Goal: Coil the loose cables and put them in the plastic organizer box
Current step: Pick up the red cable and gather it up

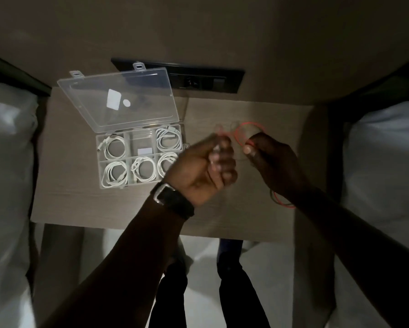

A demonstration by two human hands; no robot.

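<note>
From the left, one clear plastic organizer box (140,159) sits on the table (80,204) at about ten o'clock from my hands, its single lid (120,98) thrown open and leaning back toward twelve. I count six compartments in two rows of three. Five of them hold one coiled white cable (114,146) each: the far left, the far right, and all three in the near row; the far middle compartment holds no coil, only a small white piece I cannot make out. My left hand (205,166), with one dark watch (172,201) on its wrist, is curled into a fist just right of the box, covering part of the near right compartment from view; it is blurred, and something thin seems gripped inside the fingers, though I cannot tell exactly what. The one loose red cable (249,125) loops in a ring at about twelve o'clock between my two hands, above the table. My right hand (273,159) lies at three o'clock from the left, close beside it but apart, thumb and fingers pinched together on the red cable at the ring's near edge. More thin red wire (285,204), with what looks like a darker strand, shows at five o'clock under my right wrist. One dark socket panel (205,81) sits at twelve o'clock behind the table.
</note>
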